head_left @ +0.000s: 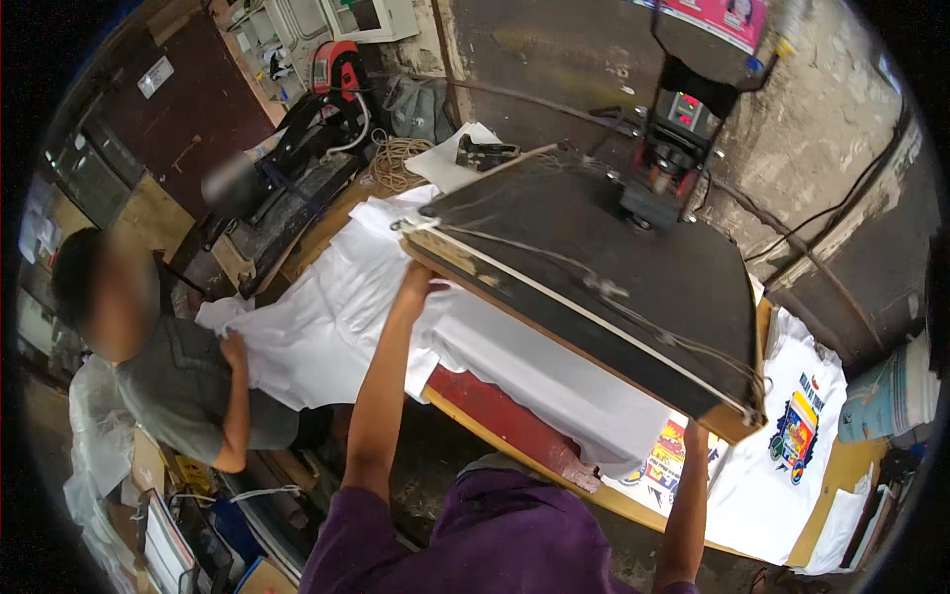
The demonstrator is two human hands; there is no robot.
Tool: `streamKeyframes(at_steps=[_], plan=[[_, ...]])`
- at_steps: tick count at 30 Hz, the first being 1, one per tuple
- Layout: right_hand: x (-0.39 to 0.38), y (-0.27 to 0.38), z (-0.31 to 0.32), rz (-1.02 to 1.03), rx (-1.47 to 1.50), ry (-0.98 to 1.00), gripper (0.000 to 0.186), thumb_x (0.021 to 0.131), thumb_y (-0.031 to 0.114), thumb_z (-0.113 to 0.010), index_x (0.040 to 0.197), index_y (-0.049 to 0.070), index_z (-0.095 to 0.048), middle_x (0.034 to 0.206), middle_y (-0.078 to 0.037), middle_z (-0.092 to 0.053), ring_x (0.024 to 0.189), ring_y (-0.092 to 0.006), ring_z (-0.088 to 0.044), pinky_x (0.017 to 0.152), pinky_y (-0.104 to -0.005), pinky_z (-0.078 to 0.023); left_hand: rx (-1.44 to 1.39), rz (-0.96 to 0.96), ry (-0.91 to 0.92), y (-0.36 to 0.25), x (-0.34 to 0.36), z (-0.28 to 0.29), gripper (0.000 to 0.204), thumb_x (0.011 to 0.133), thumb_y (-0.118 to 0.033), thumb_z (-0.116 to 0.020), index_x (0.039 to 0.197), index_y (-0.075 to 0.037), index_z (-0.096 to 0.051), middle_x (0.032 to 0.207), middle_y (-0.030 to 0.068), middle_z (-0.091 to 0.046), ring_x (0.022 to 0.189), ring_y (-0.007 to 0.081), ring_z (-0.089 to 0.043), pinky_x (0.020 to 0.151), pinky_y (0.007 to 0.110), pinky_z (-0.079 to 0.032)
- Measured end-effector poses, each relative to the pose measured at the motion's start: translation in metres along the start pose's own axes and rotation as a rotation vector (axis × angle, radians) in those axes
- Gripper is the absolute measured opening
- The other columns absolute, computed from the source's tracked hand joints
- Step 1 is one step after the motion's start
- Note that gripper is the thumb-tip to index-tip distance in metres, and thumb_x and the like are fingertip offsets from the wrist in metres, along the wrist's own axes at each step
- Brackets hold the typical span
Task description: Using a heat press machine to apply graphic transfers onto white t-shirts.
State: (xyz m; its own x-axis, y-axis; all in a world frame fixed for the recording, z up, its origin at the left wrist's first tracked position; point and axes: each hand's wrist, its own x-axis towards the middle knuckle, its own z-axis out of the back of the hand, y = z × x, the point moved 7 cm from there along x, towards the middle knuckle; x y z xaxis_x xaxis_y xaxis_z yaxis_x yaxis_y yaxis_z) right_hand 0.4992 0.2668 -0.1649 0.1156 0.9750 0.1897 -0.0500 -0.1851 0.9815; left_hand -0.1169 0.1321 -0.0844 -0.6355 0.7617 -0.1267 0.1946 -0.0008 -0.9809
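Note:
A large heat press with a dark, wood-edged top plate stands over white fabric on a red bed. My left hand is beneath the plate's left front edge, at the fabric, fingers curled and partly hidden; what they grip is unclear. My right hand is at the plate's right front corner, fingers hidden, beside a white sheet with a colourful print. A white shirt with a bright printed badge lies to its right. Loose white garments spread leftward.
A person in grey at left has a hand on the loose garments. Another press stands behind, near coiled rope and a grey bag. A pale blue bucket is at right; cluttered boards and plastic fill the lower left.

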Motion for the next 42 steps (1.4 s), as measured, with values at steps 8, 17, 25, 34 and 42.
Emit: streamKeyframes(at_steps=[8,17,25,34,42], plan=[[-0.015,0.058,-0.086,-0.022,-0.104,0.305,0.038,0.081,0.006,-0.056,0.118,0.0,-0.055,0.109,-0.014,-0.06,0.087,-0.0183,-0.06,0.082,-0.0302,-0.048,-0.164,0.285,0.408,0.077,0.038,-0.018,0.038,0.086,-0.027,-0.061,0.118,-0.007,-0.053,0.11,0.0015,-0.059,0.09,0.0131,-0.058,0.074,0.025,-0.047],[-0.007,0.083,-0.08,-0.194,-0.208,0.636,0.043,0.079,0.005,-0.056,0.122,0.001,-0.052,0.113,-0.014,-0.059,0.088,-0.0187,-0.059,0.083,-0.0305,-0.048,0.556,-0.392,0.442,-0.037,0.016,-0.02,0.043,0.079,0.003,-0.063,0.121,-0.004,-0.056,0.113,0.0011,-0.061,0.1,0.0095,-0.055,0.086,0.025,-0.045],[-0.006,0.127,-0.068,-0.327,-0.219,0.687,0.048,0.078,0.004,-0.057,0.125,0.002,-0.05,0.117,-0.014,-0.057,0.089,-0.019,-0.059,0.084,-0.0307,-0.048,0.426,-0.026,0.728,-0.017,0.046,-0.011,0.054,0.077,-0.009,-0.07,0.126,-0.003,-0.048,0.122,0.0072,-0.053,0.112,0.0173,-0.047,0.098,0.031,-0.038],[0.017,0.122,-0.032,-0.293,-0.239,0.506,0.065,0.069,-0.001,-0.06,0.132,0.005,-0.045,0.133,-0.01,-0.046,0.095,-0.0223,-0.057,0.086,-0.0328,-0.048,1.193,-0.285,0.518,0.016,0.104,0.066,0.059,0.085,-0.024,-0.064,0.134,-0.003,-0.04,0.14,0.0115,-0.039,0.128,0.0234,-0.036,0.109,0.035,-0.025],[0.028,0.076,0.059,-0.022,-0.469,0.374,0.053,0.074,-0.002,-0.059,0.125,0.002,-0.051,0.126,-0.016,-0.049,0.09,-0.0203,-0.058,0.077,-0.0296,-0.05,0.919,-0.419,0.375,-0.103,-0.043,-0.01,0.024,0.085,-0.008,-0.061,0.106,0.001,-0.06,0.112,0.0185,-0.06,0.094,0.0228,-0.06,0.079,0.032,-0.047]])
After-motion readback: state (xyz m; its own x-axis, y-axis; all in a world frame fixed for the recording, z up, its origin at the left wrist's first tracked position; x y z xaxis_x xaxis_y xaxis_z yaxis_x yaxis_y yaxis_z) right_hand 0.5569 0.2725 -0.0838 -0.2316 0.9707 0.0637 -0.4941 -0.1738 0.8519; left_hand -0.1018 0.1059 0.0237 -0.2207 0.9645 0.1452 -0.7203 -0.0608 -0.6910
